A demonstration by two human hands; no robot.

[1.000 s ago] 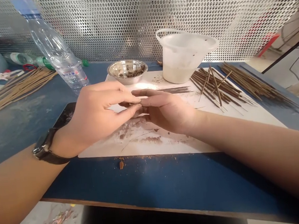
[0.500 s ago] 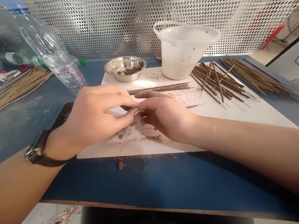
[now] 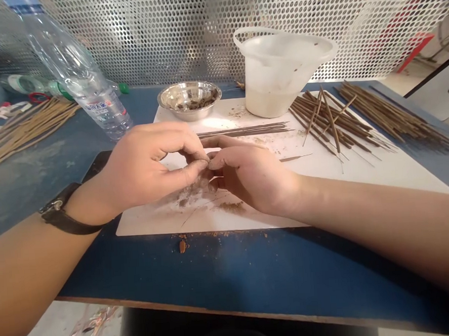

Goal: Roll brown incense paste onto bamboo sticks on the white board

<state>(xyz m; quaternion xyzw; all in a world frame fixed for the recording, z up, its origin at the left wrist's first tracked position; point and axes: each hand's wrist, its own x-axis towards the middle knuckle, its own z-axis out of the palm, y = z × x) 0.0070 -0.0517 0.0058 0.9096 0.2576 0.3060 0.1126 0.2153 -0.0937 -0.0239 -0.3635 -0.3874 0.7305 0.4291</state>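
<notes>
Head view: left hand [image 3: 152, 165] and right hand [image 3: 251, 174] pinch fingertips together at the middle of the white board [image 3: 380, 173], seemingly on 1 thin incense stick [image 3: 296, 158] (mostly hidden). Likely light and brittle; grip it gently.

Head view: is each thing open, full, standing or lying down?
water bottle, standing.
metal bowl, open, brown bits inside.
plastic tub, open, whitish stuff at bottom.
brown sticks, lying loose on board.
left hand, fingertips pinched shut.
right hand, fingertips touching left hand.
</notes>
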